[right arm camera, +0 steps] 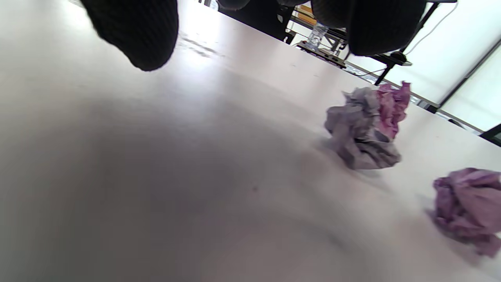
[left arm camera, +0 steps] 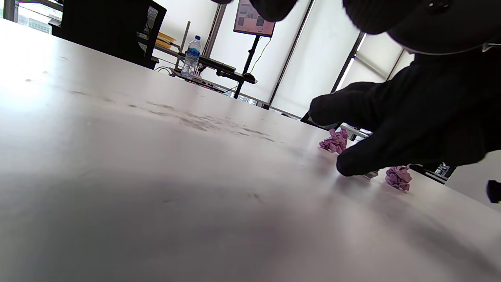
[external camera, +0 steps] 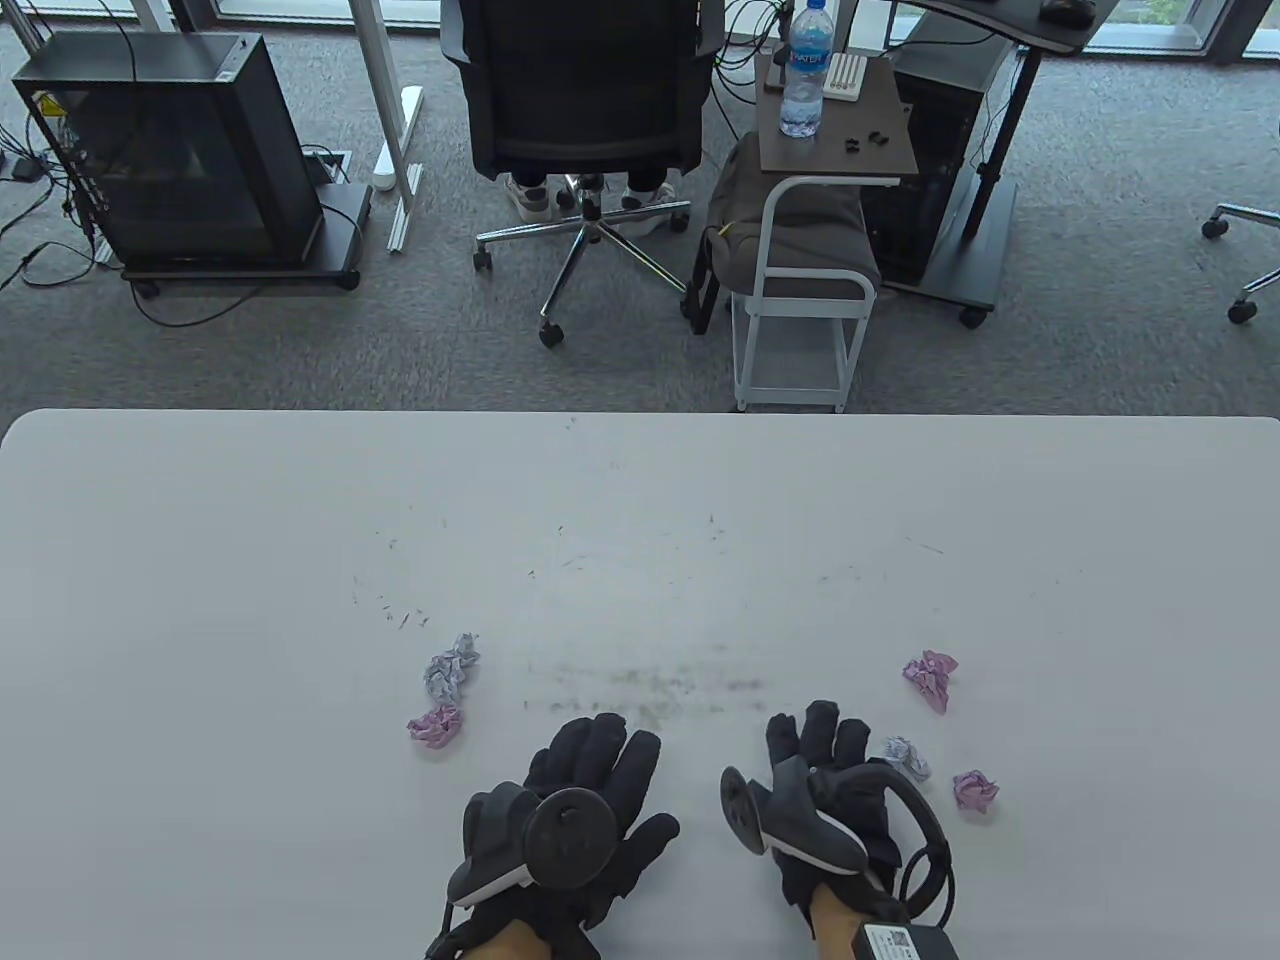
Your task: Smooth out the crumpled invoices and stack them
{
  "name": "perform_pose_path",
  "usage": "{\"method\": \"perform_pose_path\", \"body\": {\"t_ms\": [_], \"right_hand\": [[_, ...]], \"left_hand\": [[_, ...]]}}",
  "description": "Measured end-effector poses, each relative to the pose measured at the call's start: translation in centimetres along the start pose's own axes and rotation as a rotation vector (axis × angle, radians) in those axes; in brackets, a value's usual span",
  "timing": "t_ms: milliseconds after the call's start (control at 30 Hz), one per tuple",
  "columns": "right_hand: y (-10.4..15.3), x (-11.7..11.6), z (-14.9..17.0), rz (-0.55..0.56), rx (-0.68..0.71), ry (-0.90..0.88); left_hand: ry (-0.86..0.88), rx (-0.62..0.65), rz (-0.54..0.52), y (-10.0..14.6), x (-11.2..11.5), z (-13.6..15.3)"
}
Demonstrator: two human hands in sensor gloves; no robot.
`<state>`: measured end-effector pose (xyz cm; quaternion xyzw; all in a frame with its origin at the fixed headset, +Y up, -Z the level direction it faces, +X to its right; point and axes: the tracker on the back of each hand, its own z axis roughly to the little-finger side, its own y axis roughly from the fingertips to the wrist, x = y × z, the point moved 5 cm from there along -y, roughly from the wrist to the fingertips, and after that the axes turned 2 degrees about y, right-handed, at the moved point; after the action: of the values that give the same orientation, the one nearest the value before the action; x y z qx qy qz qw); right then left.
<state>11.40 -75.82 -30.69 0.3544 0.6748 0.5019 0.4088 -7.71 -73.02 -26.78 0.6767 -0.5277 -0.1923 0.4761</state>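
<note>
A wide white table point(external camera: 640, 520) fills the lower half of the table view, its top marked with dark scuffs near the middle. Beyond its far edge lies grey carpet point(external camera: 1100, 250). At twelve o'clock a black office chair point(external camera: 585, 90) stands on a chrome star base, with a pair of white shoes point(external camera: 590, 195) behind it. At eleven o'clock sits a black computer case point(external camera: 170, 150) on a wheeled stand, cables trailing over the floor. At one o'clock a small white-framed side table point(external camera: 835, 150) carries a water bottle point(external camera: 806, 70). Bright daylight comes through tall windows point(left arm camera: 313, 70), washing out the far wall in the left wrist view.
</note>
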Motion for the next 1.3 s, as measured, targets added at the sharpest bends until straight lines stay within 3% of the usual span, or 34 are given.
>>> {"method": "perform_pose_path", "body": {"t_ms": [167,333,567,700,867,1033,1300], "right_hand": [[-2.0,-1.7,3.9,-0.105,-0.258,-0.088],[-3.1,-4.2,4.2,-0.236,-0.295,-0.091],[-4.0,-3.7,2.3,-0.14,-0.265,-0.016],[-3.9,-2.4,1.4,-0.097,-0.227,-0.047],[-3.2,1.5,0.9,0.051,-0.165,-0.282],[-0.7,4.5,0.2,0.164,-0.069,-0.463],[2.9,6.9,-0.3,0.262,0.239,-0.957]], "left_hand": [[0.088,0.04,-0.032,0.0,-0.5,-0.7],[0.14,0.064,-0.092,0.3,-1.7,-1.3],[0.211,0.064,-0.082,0.2,-1.4,-1.3],[0.255,0.069,-0.068,0.2,-1.1,-1.2],[0.289,0.091,-0.061,0.2,-0.7,-1.7],[0.316,0.077,-0.018,-0.3,0.2,-1.4],[0.255,0.12,-0.077,0.0,-1.2,-1.9]]}}
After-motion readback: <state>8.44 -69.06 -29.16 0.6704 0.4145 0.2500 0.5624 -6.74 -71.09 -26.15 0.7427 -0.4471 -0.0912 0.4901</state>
